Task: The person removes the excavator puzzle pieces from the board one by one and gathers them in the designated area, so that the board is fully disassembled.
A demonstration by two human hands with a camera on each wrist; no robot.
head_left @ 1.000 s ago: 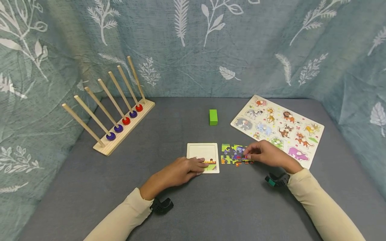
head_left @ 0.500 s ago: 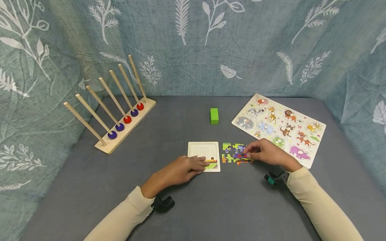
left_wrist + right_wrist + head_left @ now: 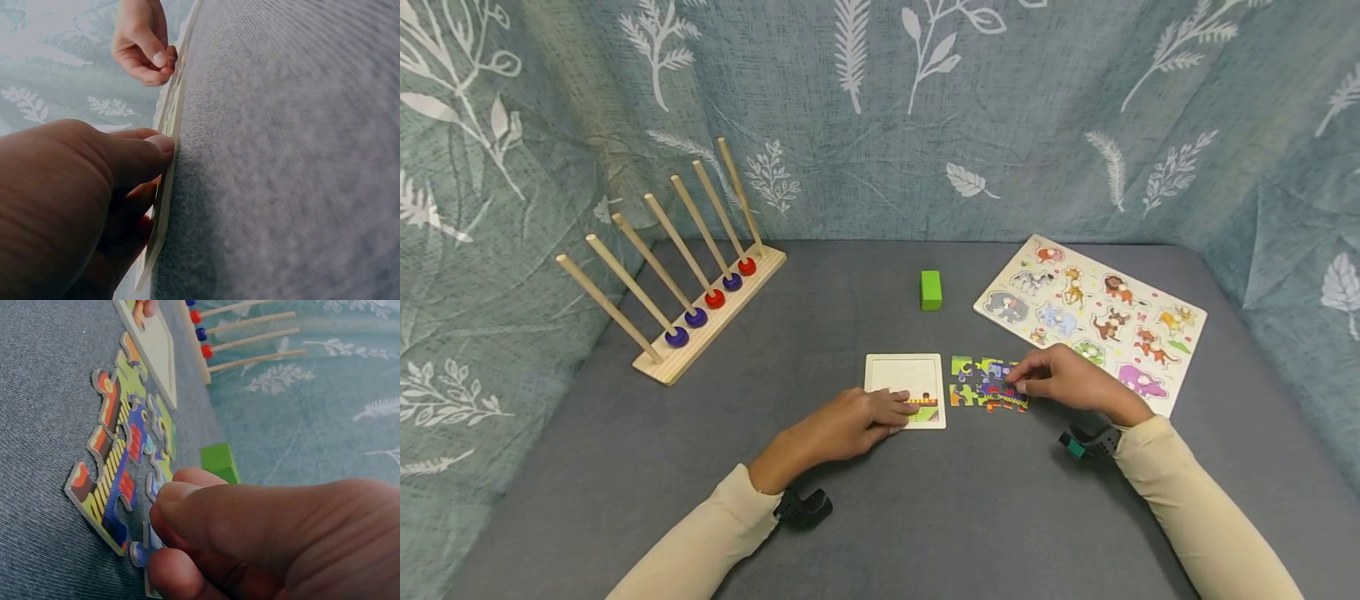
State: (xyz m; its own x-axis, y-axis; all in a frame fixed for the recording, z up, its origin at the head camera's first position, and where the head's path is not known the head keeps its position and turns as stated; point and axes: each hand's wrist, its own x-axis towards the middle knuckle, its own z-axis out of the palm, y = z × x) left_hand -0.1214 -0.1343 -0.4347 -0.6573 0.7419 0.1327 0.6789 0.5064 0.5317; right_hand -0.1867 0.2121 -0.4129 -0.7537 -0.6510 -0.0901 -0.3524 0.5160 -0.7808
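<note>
A small square wooden puzzle tray (image 3: 903,367) lies flat on the dark tabletop, with a printed strip in its lower part. My left hand (image 3: 857,423) rests extended fingers on the tray, and in the left wrist view its thumb (image 3: 161,144) touches the tray's edge. To the right lie several jigsaw pieces (image 3: 966,395) in two rows, showing a colourful vehicle. My right hand (image 3: 1063,382) is over their right end, with thumb and index fingertips together. Below its fingers lies a striped piece (image 3: 103,503); a light-blue piece (image 3: 145,549) is partly hidden by them.
A green block (image 3: 931,291) stands beyond the tray. An animal puzzle board (image 3: 1097,300) lies angled at the right, partly behind the right hand. At the left stands a wooden peg rack (image 3: 715,321) with red and blue beads. A patterned curtain (image 3: 880,167) hangs behind.
The striped lower-right piece, partly covered by my right fingers before, now lies flat with more of it showing. The right fingertips have risen slightly off it. My left hand stays put.
</note>
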